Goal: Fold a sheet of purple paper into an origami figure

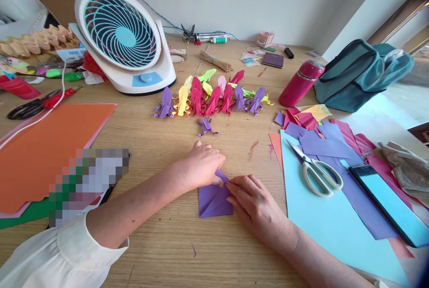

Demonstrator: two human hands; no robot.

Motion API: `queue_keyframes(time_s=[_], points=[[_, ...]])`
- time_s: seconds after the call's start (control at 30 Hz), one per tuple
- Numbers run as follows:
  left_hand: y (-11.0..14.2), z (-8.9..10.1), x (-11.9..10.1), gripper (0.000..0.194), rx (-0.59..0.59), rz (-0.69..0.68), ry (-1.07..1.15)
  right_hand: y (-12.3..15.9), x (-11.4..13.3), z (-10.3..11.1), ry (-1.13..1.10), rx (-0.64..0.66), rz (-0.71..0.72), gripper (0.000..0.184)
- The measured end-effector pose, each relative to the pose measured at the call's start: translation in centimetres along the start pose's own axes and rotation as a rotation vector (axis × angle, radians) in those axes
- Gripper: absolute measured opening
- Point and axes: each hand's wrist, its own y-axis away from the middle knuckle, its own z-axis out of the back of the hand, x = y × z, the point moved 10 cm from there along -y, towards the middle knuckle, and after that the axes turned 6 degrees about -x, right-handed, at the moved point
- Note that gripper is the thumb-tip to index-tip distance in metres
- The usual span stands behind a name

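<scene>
A creased square of purple origami paper (pixel 214 201) lies on the wooden table in front of me, its far corner folded up. My left hand (pixel 203 163) reaches over the far edge with curled fingers, thumb on the folded corner. My right hand (pixel 259 201) pinches the right side of the sheet close to my left thumb. The fingertips partly hide the fold. Just beyond my hands lies a small folded purple paper figure (pixel 206 126). Behind it stand several folded paper figures (pixel 212 100) in purple, yellow, red, pink and green.
White-handled scissors (pixel 318 176), purple sheets (pixel 326 145) and a phone (pixel 385 203) lie on light blue paper (pixel 308 225) at right. A red flask (pixel 301 83) and teal bag (pixel 355 73) stand behind. Orange paper (pixel 50 154) and a fan (pixel 122 40) are at left.
</scene>
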Motion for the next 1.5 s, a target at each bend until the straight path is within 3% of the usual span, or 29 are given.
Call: queue_keyframes(time_s=[0.3, 0.53, 0.73, 0.93, 1.07, 1.17, 1.23, 1.3, 1.43, 1.5], points=[[0.0, -0.3, 0.1, 0.024, -0.005, 0.009, -0.019, -0.3, 0.2, -0.3, 0.110, 0.037, 0.004, 0.020], [0.7, 1.1, 0.3, 0.014, -0.115, 0.026, -0.068, 0.0, 0.5, -1.1, 0.277, 0.047, 0.064, 0.021], [0.9, 1.5, 1.4, 0.014, -0.136, 0.068, -0.055, 0.1, 0.4, -1.2, 0.311, 0.042, 0.047, 0.021], [1.4, 1.9, 3.2, 0.014, -0.189, 0.139, 0.152, 0.0, 0.5, -1.3, 0.332, 0.050, 0.047, 0.021], [2.5, 1.2, 5.5, 0.012, -0.235, 0.284, 0.516, 0.0, 0.5, -1.2, 0.340, 0.044, 0.049, 0.022], [3.2, -0.7, 6.0, 0.024, -0.252, 0.338, 0.864, 0.1, 0.6, -1.3, 0.339, 0.048, 0.056, 0.023], [3.6, -1.8, 5.7, 0.029, -0.281, 0.356, 0.950, 0.2, 0.6, -1.3, 0.343, 0.053, 0.060, 0.024], [4.3, -2.1, 5.7, 0.046, -0.388, 0.410, 0.901, 0.3, 0.6, -1.4, 0.355, 0.054, 0.065, 0.024], [5.2, -1.2, 4.6, 0.081, -0.588, 0.440, 0.584, 0.4, 0.5, -1.5, 0.387, 0.053, 0.068, 0.024], [5.0, -1.0, 3.8, 0.097, -0.606, 0.408, 0.445, 0.4, 0.4, -1.5, 0.404, 0.044, 0.071, 0.024]])
